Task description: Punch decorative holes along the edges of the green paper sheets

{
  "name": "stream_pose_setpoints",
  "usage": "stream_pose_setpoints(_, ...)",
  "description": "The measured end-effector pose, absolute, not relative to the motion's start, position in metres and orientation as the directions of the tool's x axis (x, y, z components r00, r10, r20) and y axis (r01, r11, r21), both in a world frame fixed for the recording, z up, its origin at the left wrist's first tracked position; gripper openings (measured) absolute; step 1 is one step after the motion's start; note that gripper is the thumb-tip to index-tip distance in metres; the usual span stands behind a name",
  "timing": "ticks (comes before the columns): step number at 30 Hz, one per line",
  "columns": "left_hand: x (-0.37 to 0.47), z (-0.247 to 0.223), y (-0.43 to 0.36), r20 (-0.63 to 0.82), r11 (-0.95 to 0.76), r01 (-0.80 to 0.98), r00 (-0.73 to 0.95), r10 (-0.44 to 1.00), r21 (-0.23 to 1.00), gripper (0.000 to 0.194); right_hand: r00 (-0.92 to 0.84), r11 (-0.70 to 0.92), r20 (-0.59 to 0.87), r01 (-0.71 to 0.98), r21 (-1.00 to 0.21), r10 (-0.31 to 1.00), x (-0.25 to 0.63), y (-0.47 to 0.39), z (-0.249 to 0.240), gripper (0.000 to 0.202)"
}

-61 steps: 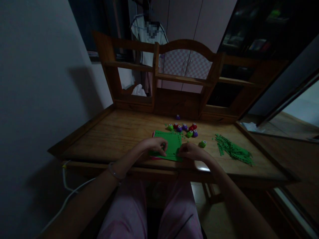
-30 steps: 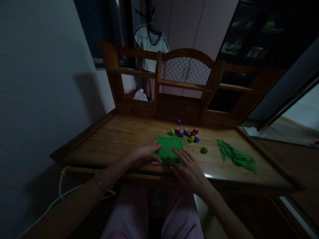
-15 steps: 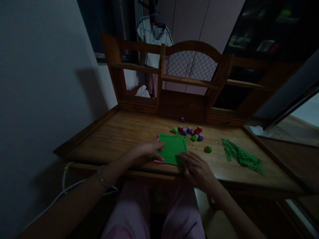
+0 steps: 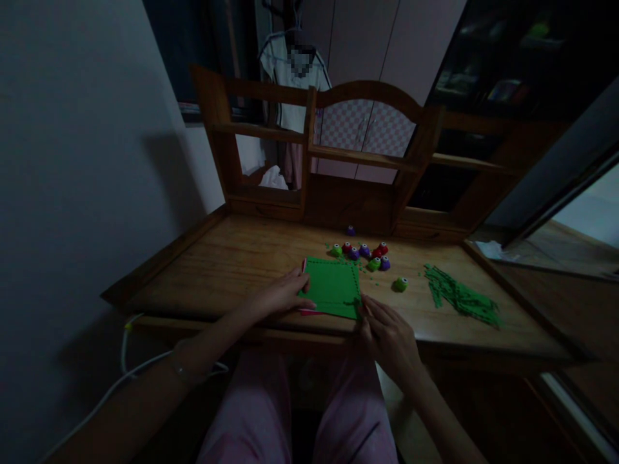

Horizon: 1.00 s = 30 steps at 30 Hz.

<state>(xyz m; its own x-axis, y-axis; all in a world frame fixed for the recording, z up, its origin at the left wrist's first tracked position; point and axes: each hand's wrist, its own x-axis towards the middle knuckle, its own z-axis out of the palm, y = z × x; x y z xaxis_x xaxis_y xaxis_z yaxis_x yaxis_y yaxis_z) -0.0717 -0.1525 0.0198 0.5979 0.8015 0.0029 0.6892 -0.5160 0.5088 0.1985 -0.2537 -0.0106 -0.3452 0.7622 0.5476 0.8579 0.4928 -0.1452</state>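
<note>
A green sheet of paper (image 4: 333,287) with a row of small punched shapes along its far and right edges lies before me, near the desk's front edge. Pinkish-red and white layers peep out under its left side. My left hand (image 4: 283,293) holds the left edge, thumb and forefinger spaced apart on top. At the near right corner, my right hand (image 4: 389,328) has its fingers closed together on the paper's edge. Beyond the sheet stand small craft punches in several colours, among them a green one (image 4: 374,264), a purple one (image 4: 354,254) and a red one (image 4: 382,249).
Tiny green paper bits lie scattered among the punches. A single green punch (image 4: 400,284) stands apart to the right. Farther right is a pile of punched green paper strips (image 4: 461,296). A wooden shelf unit (image 4: 358,154) rises along the back of the desk (image 4: 207,264).
My right hand has shifted from lying over the paper's right part to its near right edge, its fingers drawn closer together. The left hand keeps its hold. The view has turned slightly.
</note>
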Motion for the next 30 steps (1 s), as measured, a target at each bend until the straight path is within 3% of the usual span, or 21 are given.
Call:
stream_pose_setpoints(6, -0.041, 0.012, -0.217, 0.323, -0.448, 0.875, 0.376, 0.868, 0.186, 0.02, -0.232, 0.433, 0.583, 0.871, -0.232, 0.779, 0.186, -0.263, -0.02, 0.031)
stream_pose_setpoints(9, -0.023, -0.003, -0.24, 0.343, -0.504, 0.86, 0.449, 0.825, 0.087, 0.042, -0.167, 0.435, 0.634, 0.851, -0.293, 0.755, 0.184, -0.267, -0.027, 0.037)
stream_pose_setpoints(13, -0.009, -0.017, -0.25, 0.356, -0.539, 0.839, 0.485, 0.799, 0.067, 0.052, -0.193, 0.458, 0.631, 0.841, -0.287, 0.751, 0.182, -0.268, -0.027, 0.04)
stream_pose_setpoints(20, -0.008, -0.008, -0.247, 0.342, -0.553, 0.831, 0.502, 0.795, 0.064, 0.048, -0.273, 0.504, 0.618, 0.831, -0.235, 0.738, 0.173, -0.26, -0.025, 0.04)
stream_pose_setpoints(30, -0.022, -0.02, -0.242, 0.33, -0.591, 0.802, 0.581, 0.744, -0.079, 0.054, -0.253, 0.517, 0.64, 0.814, -0.265, 0.726, 0.172, -0.254, -0.027, 0.032)
